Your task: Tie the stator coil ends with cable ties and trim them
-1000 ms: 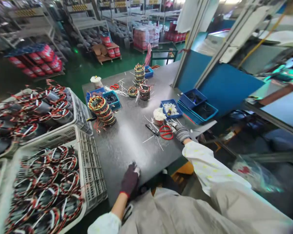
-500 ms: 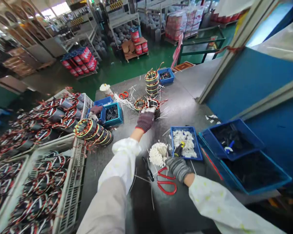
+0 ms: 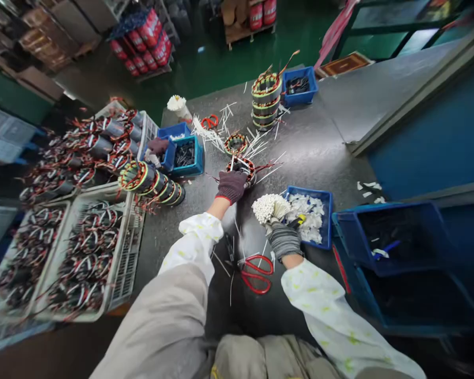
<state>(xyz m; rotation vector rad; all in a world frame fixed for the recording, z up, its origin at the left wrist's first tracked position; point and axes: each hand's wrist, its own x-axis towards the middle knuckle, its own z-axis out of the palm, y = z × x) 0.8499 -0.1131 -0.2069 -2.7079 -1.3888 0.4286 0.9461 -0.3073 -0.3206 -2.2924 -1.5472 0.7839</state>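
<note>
My left hand [image 3: 232, 186], in a dark red glove, grips the near left rim of a wound motor stator [image 3: 243, 167] lying on the dark table. Red and white wires stick out of that stator to the right. My right hand [image 3: 284, 238], in a grey striped glove, is closed round the lower part of a bundle of white ties [image 3: 269, 208]. Red-handled scissors [image 3: 258, 273] lie below the right hand. Just behind the held stator sits another wound ring [image 3: 236, 143]. A blue tray of white pieces [image 3: 308, 216] is beside the bundle.
Stacked stators [image 3: 266, 102] stand at the back, beside a small blue bin [image 3: 300, 87]. More stators [image 3: 152, 184] lean at the left, near a teal bin [image 3: 187, 156]. White crates [image 3: 120, 252] of stators flank the table; blue bins [image 3: 403, 237] are at the right.
The view has tilted down and moved closer. My left hand has shifted to the stator's near left rim. My right hand, with the bundle, has moved up beside the blue tray.
</note>
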